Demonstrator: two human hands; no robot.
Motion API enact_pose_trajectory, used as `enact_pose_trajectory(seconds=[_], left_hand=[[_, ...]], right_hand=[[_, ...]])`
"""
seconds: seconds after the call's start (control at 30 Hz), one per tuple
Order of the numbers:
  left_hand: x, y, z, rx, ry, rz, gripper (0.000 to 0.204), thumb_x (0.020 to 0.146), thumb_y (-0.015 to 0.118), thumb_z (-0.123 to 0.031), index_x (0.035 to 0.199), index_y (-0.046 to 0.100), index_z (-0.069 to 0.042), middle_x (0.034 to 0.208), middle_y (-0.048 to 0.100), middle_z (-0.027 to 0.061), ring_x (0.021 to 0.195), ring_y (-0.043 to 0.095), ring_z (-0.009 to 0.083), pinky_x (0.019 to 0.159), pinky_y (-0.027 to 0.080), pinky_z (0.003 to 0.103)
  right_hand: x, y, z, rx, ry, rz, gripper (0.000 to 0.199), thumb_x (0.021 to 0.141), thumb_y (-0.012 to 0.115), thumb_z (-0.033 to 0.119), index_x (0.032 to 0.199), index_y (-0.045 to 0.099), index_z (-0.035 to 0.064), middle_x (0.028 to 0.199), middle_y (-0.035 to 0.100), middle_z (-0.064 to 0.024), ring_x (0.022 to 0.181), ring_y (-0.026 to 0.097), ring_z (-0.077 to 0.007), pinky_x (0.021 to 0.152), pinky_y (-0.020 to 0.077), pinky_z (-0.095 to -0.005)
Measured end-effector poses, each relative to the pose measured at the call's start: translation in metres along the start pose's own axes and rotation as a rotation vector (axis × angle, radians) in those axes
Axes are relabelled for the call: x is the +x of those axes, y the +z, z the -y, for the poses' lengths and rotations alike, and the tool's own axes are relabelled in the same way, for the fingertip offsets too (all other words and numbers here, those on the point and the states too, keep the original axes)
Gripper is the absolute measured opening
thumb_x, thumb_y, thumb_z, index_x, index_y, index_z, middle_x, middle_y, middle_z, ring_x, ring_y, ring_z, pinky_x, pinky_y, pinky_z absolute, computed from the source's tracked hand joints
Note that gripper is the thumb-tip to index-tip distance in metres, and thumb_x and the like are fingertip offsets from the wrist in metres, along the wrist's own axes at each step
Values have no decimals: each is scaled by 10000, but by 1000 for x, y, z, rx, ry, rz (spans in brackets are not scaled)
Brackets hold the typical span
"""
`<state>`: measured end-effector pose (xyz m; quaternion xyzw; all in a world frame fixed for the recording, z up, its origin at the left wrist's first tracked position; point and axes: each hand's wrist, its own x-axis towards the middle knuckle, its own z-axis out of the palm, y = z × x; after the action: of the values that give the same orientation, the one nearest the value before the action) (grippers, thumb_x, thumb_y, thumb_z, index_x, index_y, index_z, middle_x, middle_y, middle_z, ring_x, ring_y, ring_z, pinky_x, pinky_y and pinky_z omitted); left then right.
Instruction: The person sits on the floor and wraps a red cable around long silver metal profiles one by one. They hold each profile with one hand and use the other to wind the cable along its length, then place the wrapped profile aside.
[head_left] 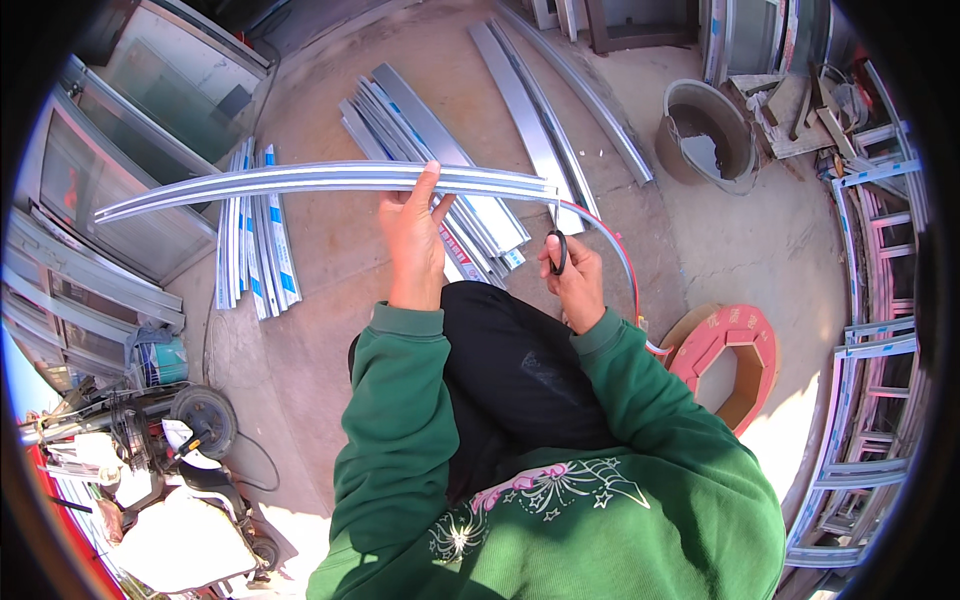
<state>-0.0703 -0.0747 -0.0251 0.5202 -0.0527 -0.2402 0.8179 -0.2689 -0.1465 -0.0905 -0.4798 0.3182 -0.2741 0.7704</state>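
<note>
My left hand (413,240) is closed around a long, thin silvery profile (290,178), held level above the floor. Black-handled scissors (558,252) are in my right hand (578,285), their blades pointing up at the profile's right end. From that end a narrow strip (612,238), pale with a red edge, curves down to the right. It runs past my right wrist towards a reel (758,345) with a pink-red cardboard side and an angular opening. Whether the blades touch the strip I cannot tell.
Stacked metal profiles (490,215) lie ahead on the floor, with a bundle (258,240) left and longer lengths (520,110) beyond. A grey bucket (690,150) stands far right. Frames (870,340) line the right, glazed panels (110,180) the left. A scooter (185,520) stands near left.
</note>
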Motion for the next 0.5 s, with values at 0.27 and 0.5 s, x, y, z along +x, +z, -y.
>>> enact_pose_trajectory(seconds=[0.27,0.5], left_hand=[[-6,4,-3,77,-95,85,330,882,763,-160,1117,549,-70,1059,640,71,1000,653,222,939,527,481],[-33,15,-3,177,-332,362,289,904,735,-215,1098,594,-53,1028,678,96,1034,684,252,896,541,428]], right_hand=[[3,-108,-50,-337,112,-174,375,956,661,348,942,661,-27,782,685,-110,538,594,-111,480,431,-242],[11,-198,-95,-1099,-12,-197,339,932,673,244,986,670,-90,839,718,-152,653,716,-186,583,556,-299]])
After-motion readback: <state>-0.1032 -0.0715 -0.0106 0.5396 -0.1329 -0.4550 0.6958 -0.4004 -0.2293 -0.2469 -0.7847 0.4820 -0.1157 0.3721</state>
